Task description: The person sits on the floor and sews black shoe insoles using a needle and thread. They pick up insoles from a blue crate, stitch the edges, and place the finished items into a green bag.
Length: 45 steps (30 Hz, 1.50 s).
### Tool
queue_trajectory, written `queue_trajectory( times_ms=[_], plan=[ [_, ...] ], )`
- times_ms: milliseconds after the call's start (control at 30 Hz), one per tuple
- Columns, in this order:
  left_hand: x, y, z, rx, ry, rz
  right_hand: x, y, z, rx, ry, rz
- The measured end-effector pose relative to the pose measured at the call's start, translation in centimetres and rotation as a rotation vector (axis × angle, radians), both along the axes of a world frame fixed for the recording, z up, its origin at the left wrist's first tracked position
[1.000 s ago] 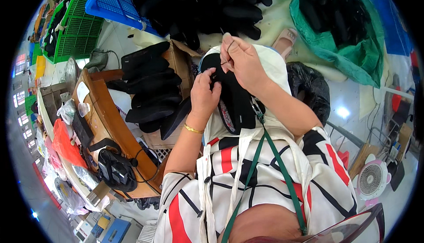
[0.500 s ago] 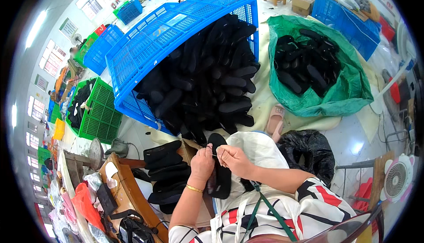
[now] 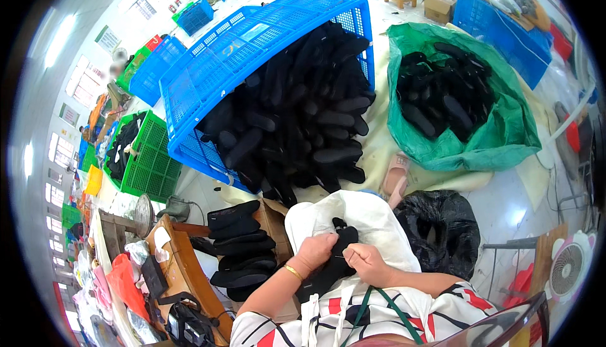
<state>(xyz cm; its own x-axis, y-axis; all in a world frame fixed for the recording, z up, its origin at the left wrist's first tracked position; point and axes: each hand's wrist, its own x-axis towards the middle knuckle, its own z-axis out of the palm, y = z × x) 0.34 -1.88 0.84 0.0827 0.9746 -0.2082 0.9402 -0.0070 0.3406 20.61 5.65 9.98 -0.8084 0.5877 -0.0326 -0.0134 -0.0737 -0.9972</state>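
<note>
A black soft shoe (image 3: 329, 270), long and sole-shaped, lies slanted over the white cloth (image 3: 372, 217) on my lap. Its near end reaches down to my patterned top. My left hand (image 3: 315, 251) is closed on its left edge. On the opposite edge, my right hand (image 3: 367, 264) is curled with thumb and fingers pressed together; whether it pinches the shoe's edge or something thin cannot be made out. Left of my left forearm, several similar black shoes (image 3: 243, 246) are stacked in a row beside a cardboard box (image 3: 273, 217).
A tipped blue crate (image 3: 221, 63) spills a heap of black shoes ahead. More fill an open green sack (image 3: 464, 151) at the right. A black plastic bag (image 3: 442, 233) and a pink shoe (image 3: 396, 176) lie near my lap; a wooden table (image 3: 189, 277) stands left.
The shoe has come nearer to my body and tilted. My hands, earlier close together with a thin thread-like line between them, have moved right and lower, and now sit on either side of it.
</note>
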Motion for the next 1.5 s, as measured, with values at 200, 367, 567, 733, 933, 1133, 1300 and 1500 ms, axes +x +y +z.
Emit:
queue_trajectory(
  times_ms=[200, 367, 567, 733, 933, 1133, 1300, 1500],
  plan=[
    [1.6, 0.3, 0.4, -0.041, -0.148, 0.07, -0.3, 2.2, -0.9, -0.016, 0.096, -0.064],
    [1.6, 0.7, 6.0, 0.136, -0.356, 0.241, -0.6, 4.0, -0.8, 0.526, 0.113, -0.193],
    [3.2, 1.0, 4.1, -0.247, -0.501, 0.401, -1.4, 3.1, -0.5, 0.903, 0.21, -0.101],
    [3.1, 0.3, 3.0, -0.499, -0.878, 0.72, 2.1, 5.3, 0.3, 1.102, 0.021, -0.108],
    [2.1, -1.9, 1.2, -0.381, -1.411, 0.88, 13.4, 9.4, -2.1, 0.695, -0.992, -0.088],
    [2.5, -2.5, -0.4, -0.396, -1.791, 1.116, 9.5, 7.2, -2.8, 0.192, -0.597, -0.286],
    [2.6, -2.7, -0.6, -0.336, -1.97, 1.155, 1.6, 5.0, -2.7, 0.348, -0.346, 0.035],
    [2.4, -2.9, 0.5, -0.43, -1.729, 1.138, -0.8, 4.2, -6.5, 0.603, -0.315, 0.097]
  ],
)
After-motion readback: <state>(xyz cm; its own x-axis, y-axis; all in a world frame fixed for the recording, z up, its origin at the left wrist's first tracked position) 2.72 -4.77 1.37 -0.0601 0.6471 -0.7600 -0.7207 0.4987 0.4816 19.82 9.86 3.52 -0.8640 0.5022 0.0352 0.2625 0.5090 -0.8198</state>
